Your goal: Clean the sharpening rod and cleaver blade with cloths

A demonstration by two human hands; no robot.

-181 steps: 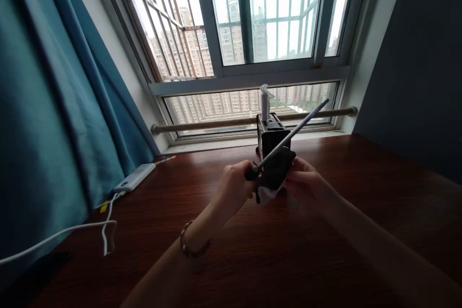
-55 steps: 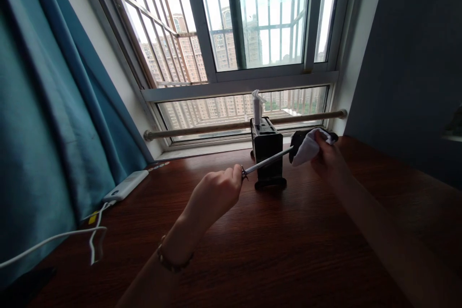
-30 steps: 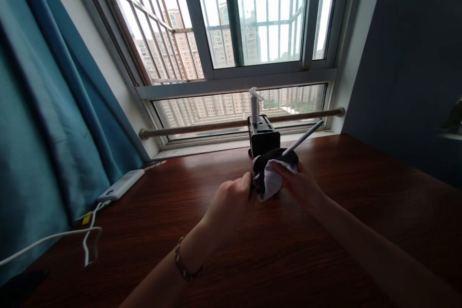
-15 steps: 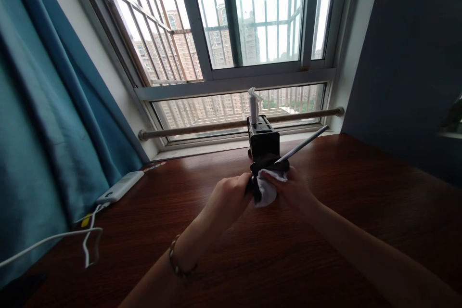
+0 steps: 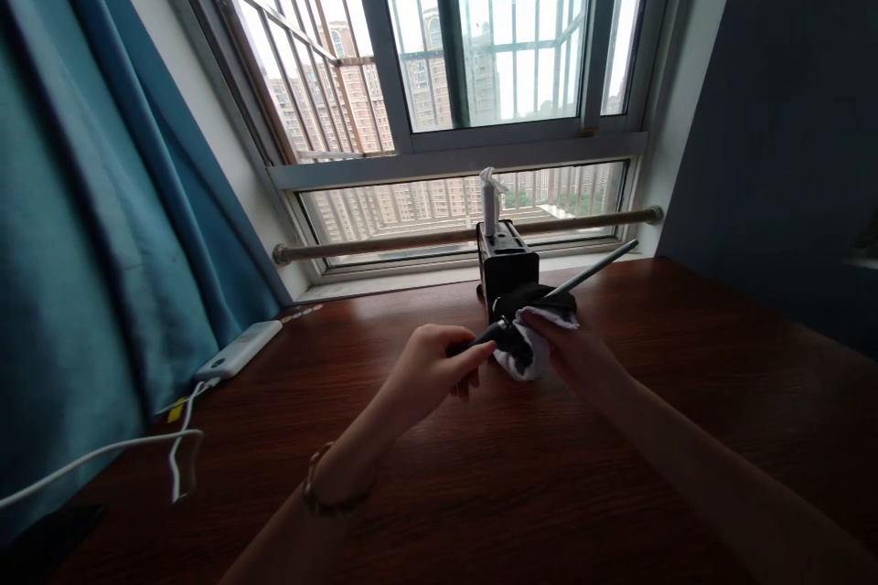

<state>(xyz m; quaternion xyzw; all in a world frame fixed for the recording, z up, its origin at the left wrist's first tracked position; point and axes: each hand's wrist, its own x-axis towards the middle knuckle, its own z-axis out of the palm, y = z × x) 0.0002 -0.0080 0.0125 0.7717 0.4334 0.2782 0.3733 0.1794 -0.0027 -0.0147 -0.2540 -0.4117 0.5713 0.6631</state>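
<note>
My left hand (image 5: 435,361) is closed round a black handle (image 5: 480,338) with a small shiny band at its far end. A white cloth (image 5: 531,361) is bunched in my right hand (image 5: 580,352), against a black, soft-looking piece (image 5: 525,300). From that black piece a slim grey rod (image 5: 594,268) sticks out up and to the right. Whether handle and rod are one tool I cannot tell, as the cloth and the black piece cover the middle. Just behind stands a black box-like holder (image 5: 511,270) with openings in its top and a white, cloth-topped upright piece (image 5: 489,206).
Both arms reach over a dark red-brown wooden tabletop (image 5: 384,494). On the left lie a white power strip or box (image 5: 240,352) and white cables (image 5: 176,452), beside a blue curtain (image 5: 89,201). A horizontal rail (image 5: 384,247) crosses before the barred window.
My left hand has drawn back slightly left along the black handle, showing more of it and the shiny band. My right hand, with the cloth, has shifted a little right.
</note>
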